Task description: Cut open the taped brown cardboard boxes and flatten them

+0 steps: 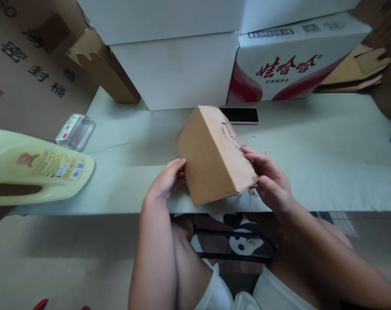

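Note:
A brown cardboard box (204, 159), tilted, is held between my two hands over the front part of the pale green table. My left hand (166, 178) grips its left side, the thumb on the near face and the other fingers mostly hidden behind. On the right, my right hand (271, 178) holds the box's right end, fingers along the edge of the face that bears dark printed marks. A phone (242, 115) with a dark screen lies just behind the box, partly covered by it.
White cartons (176, 69) and a red-and-white water carton (279, 69) stand along the back. Folded cardboard (109, 71) leans at back left. A yellow jug (43, 168) and a clear plastic container (75, 131) are at left. The table (327, 155) ends near my lap.

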Tool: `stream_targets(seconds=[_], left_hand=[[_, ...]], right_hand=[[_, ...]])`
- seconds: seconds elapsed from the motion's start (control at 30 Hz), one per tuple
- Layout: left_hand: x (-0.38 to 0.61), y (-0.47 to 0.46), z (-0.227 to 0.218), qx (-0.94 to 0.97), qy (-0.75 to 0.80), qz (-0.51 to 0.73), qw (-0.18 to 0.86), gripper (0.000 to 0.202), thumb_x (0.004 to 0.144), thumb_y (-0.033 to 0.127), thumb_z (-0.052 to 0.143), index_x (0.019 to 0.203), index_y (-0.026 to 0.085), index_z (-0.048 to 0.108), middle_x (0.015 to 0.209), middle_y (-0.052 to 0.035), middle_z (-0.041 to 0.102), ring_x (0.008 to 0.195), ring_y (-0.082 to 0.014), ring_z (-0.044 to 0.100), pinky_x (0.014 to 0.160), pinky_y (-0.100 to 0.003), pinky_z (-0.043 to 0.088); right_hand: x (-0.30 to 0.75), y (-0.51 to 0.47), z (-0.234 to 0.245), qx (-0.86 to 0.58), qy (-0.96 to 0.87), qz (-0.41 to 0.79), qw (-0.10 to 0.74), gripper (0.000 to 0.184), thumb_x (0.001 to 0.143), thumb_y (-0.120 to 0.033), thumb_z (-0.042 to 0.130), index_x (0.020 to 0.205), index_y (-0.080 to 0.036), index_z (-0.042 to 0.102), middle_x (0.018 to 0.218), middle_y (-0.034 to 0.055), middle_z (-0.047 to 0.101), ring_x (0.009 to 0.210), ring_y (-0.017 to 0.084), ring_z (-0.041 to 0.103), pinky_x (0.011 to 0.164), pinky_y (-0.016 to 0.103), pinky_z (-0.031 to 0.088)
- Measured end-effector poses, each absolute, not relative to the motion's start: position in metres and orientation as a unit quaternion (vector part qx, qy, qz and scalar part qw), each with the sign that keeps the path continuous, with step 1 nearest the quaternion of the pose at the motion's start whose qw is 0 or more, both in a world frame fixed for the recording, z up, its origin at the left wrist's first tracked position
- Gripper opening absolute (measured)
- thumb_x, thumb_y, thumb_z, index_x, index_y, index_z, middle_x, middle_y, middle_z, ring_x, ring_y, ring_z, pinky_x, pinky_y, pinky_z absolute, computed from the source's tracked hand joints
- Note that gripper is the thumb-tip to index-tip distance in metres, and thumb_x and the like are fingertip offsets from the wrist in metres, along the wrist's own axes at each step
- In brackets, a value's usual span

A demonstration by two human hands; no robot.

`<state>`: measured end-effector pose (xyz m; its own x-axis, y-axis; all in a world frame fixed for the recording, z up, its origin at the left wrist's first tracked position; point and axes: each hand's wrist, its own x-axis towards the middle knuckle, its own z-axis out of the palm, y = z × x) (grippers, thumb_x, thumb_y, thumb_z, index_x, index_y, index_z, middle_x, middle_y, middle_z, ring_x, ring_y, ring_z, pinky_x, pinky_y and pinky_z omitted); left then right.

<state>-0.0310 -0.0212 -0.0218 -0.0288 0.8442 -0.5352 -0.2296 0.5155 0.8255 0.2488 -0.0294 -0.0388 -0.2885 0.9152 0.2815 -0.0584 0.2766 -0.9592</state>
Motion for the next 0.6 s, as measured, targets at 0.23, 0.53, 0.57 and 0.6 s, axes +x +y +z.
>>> stream_targets(seconds=[0.23, 0.53, 0.57, 0.6], left_hand=[[-0.031, -0.019, -0.026, 0.335, 0.606, 0.4, 0.601, 0.038, 0.073, 0.055, 0.073, 0.08, 0.018, 0.064, 0.071, -0.0026, 0.059, 0.052, -0.0131, 0.053, 0.044, -0.024, 0.036], [-0.025, -0.014, -0.021, 0.347, 0.629, 0.444, 0.535, 0.023, 0.072, 0.039, 0.07, 0.087, 0.02, 0.071, 0.073, -0.0031, 0.063, 0.055, -0.012, 0.052, 0.045, -0.02, 0.039], [-0.025, -0.014, -0.021, 0.348, 0.631, 0.442, 0.534, 0.023, 0.072, 0.038, 0.069, 0.087, 0.02, 0.072, 0.073, -0.003, 0.063, 0.055, -0.0119, 0.052, 0.045, -0.019, 0.039], [-0.025, -0.014, -0.021, 0.35, 0.633, 0.44, 0.533, 0.022, 0.073, 0.037, 0.069, 0.087, 0.02, 0.072, 0.073, -0.0027, 0.063, 0.056, -0.0118, 0.052, 0.045, -0.019, 0.039]], right_hand=[[0.246, -0.028, -0.027, -0.35, -0.684, 0.435, 0.47, 0.032, 0.097, -0.045, 0.061, 0.126, -0.034, 0.069, 0.144, 0.0035, 0.065, 0.151, 0.029, 0.043, 0.127, 0.062, 0.03], [0.246, -0.028, -0.023, -0.335, -0.741, 0.381, 0.439, 0.033, 0.097, -0.031, 0.063, 0.129, -0.036, 0.068, 0.142, 0.0029, 0.067, 0.146, 0.028, 0.049, 0.123, 0.062, 0.037], [0.246, -0.028, -0.024, -0.33, -0.744, 0.38, 0.44, 0.035, 0.097, -0.03, 0.062, 0.131, -0.037, 0.067, 0.142, 0.0027, 0.067, 0.147, 0.027, 0.048, 0.123, 0.061, 0.037], [0.246, -0.029, -0.024, -0.325, -0.746, 0.379, 0.44, 0.037, 0.097, -0.03, 0.062, 0.133, -0.038, 0.065, 0.143, 0.0027, 0.066, 0.148, 0.027, 0.047, 0.123, 0.061, 0.038]])
